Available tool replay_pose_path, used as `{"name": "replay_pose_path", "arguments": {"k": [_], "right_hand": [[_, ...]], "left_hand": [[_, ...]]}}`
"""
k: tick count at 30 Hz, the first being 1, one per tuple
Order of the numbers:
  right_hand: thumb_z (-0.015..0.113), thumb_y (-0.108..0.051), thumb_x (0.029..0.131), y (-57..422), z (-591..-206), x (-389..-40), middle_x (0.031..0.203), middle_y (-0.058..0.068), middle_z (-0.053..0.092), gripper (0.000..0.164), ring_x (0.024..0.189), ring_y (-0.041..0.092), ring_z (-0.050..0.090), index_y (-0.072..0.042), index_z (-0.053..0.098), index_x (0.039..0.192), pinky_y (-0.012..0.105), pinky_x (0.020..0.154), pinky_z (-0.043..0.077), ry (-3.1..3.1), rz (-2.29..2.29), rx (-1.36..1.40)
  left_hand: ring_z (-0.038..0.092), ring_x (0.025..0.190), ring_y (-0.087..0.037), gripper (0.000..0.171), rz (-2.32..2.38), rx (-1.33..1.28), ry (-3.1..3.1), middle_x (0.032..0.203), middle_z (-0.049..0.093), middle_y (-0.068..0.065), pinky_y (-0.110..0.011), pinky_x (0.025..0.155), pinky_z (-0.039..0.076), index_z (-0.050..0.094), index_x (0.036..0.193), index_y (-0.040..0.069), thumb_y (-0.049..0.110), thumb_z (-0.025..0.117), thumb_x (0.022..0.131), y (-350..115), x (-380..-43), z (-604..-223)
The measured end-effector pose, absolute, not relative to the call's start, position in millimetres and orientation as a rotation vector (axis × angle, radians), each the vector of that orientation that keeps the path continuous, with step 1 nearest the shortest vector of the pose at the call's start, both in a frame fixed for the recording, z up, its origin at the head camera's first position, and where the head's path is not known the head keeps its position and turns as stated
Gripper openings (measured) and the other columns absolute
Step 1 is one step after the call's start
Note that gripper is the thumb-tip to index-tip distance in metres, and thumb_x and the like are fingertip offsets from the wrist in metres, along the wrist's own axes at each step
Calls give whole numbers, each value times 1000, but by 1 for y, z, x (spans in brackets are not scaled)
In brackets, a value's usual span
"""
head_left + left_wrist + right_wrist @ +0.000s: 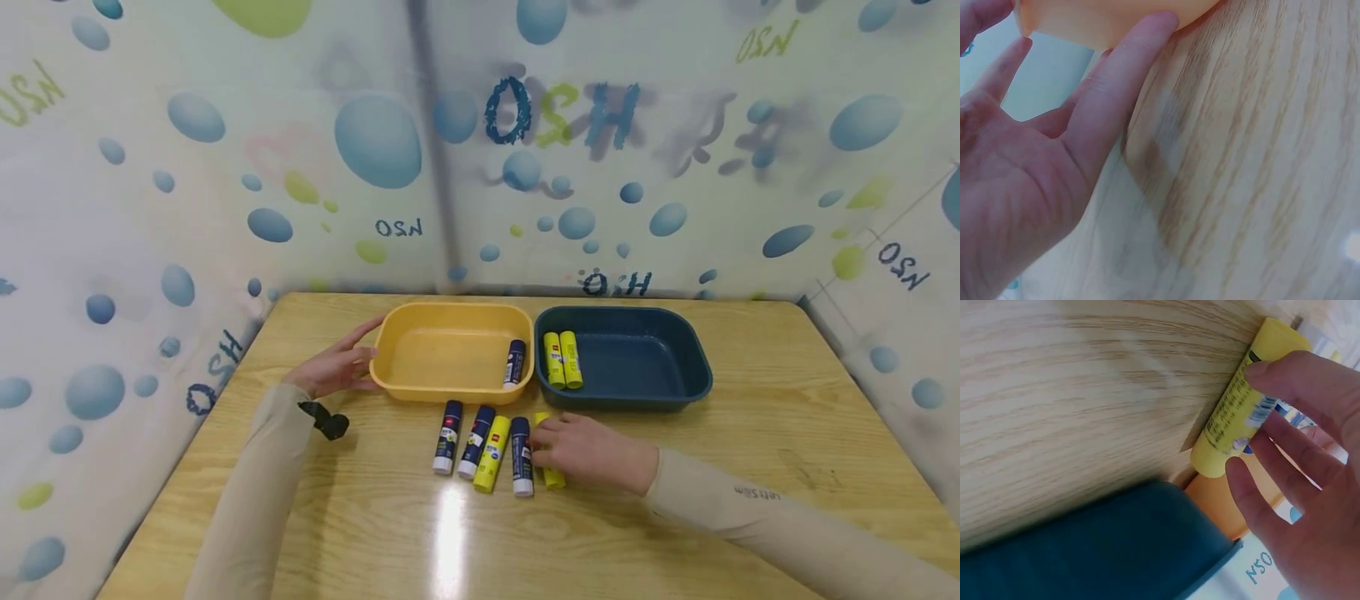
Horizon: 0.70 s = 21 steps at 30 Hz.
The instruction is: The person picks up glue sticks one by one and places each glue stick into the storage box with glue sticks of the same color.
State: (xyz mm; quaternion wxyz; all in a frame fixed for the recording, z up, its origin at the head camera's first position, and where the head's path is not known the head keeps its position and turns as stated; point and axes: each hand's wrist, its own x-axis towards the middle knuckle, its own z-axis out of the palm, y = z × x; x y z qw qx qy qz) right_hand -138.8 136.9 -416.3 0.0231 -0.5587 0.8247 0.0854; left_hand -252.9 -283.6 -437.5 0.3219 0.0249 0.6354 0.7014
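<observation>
My right hand [592, 450] pinches a yellow glue stick [1232, 412] between thumb and fingers, low over the table in front of the dark blue bin [622, 404]. My left hand [337, 362] touches the left end of the yellow-orange bin [450, 393], its fingers spread and fairly straight. Left of the right hand lie a navy glue stick [521, 457], another yellow one [492, 454], and two more navy ones, [476, 442] and a leftmost stick [447, 437]. One navy stick [514, 362] is inside the yellow-orange bin. Two yellow sticks [572, 360] lie side by side in the dark blue bin.
Both bins stand side by side toward the back of the wooden table [375, 533]. Behind it hangs a patterned sheet [480, 192] with blue and green spots. A small black object [326, 421] sits at the left wrist.
</observation>
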Motion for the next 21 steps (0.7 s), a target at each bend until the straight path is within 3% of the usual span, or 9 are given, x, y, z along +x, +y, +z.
{"name": "replay_pose_path", "arguments": {"k": [8,21], "right_hand": [[74,-14,85,142,-421,-137,120,-3,61,34,110,17,53,-24,69,116,34,90,47,2553,353,-1703],[77,-18,81,149,-420,-135,110,-3,64,27,105,15,56,-26,71,106,34,92,46,2572,435,-1779]], "left_hand": [[24,138,-42,66,1852,58,1656,159,6,-11,-56,96,43,10,155,36,10,42,104,-283,-252,-438],[24,138,-42,66,1837,67,1675,159,6,-11,-56,95,44,10,155,37,11,42,104,-284,-254,-440]]}}
